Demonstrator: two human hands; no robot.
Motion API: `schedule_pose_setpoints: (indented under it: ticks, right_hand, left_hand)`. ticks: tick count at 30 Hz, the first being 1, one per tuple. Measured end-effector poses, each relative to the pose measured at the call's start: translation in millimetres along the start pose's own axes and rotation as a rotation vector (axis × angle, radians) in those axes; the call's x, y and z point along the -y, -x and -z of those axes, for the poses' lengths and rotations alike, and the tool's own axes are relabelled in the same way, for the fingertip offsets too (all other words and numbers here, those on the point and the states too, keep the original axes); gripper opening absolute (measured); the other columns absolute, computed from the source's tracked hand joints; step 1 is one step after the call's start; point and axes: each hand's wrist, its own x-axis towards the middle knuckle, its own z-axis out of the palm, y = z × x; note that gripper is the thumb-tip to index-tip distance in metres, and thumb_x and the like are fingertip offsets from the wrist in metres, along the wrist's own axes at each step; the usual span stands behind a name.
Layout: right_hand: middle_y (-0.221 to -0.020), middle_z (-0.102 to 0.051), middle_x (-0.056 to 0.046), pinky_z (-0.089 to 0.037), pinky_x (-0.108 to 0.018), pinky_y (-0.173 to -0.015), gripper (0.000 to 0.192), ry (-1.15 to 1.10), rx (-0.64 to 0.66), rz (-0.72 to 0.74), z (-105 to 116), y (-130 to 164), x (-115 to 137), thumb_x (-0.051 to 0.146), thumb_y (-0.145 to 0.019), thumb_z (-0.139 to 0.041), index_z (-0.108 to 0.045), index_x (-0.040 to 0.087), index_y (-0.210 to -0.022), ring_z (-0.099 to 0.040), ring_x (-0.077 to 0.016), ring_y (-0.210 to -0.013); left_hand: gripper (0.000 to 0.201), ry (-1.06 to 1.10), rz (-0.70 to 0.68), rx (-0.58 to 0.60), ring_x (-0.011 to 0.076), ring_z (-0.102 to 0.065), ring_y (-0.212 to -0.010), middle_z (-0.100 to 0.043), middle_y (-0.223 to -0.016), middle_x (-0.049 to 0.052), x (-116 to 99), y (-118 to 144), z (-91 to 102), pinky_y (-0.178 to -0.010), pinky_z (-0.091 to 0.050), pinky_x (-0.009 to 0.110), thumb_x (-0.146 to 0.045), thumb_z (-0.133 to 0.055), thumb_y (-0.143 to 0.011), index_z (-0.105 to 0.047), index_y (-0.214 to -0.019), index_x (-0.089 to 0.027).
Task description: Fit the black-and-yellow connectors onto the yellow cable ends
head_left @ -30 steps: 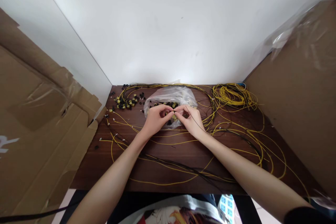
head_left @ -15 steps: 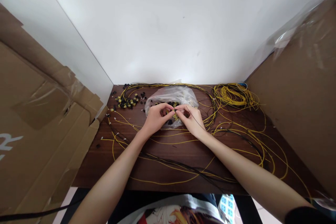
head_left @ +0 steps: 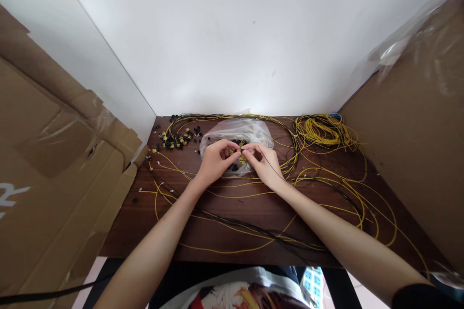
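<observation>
Centre of frame: left hand (head_left: 215, 161) and right hand (head_left: 266, 164), narrowly closed, pinch 1 small dark piece (head_left: 241, 150) over a translucent bag (head_left: 232, 130); yellow wire coil (head_left: 322, 141), centre right.

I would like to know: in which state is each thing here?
Left hand: fingers pinched at a tiny dark piece
Right hand: pinched likewise
Thin black wire: draped across right hand
Plastic bag: crumpled
Yellow wire bundle: coiled
Long wires: strewn loose
Parts at left: loosely heaped
Left cardboard: creased, taped
</observation>
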Motion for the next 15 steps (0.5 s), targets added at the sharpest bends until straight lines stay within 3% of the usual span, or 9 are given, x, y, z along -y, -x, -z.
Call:
schedule_pose_setpoints:
  ticks: [15]
  right_hand:
    - [-0.073,-0.066,-0.004,-0.044,-0.026,-0.06,0.018,0.075,0.008,0.021,0.2,-0.4,-1.0,0.032,-0.082,-0.056,-0.066,0.017,-0.084,-0.057,-0.0148,-0.063]
  left_hand:
    - [0.011,0.003,-0.081,0.001,0.0085,-0.044,-0.056,-0.055,-0.07,0.0,-3.5,0.7,1.5,-0.052,-0.036,0.02,-0.023,-0.063,-0.076,-0.066,-0.083,-0.015]
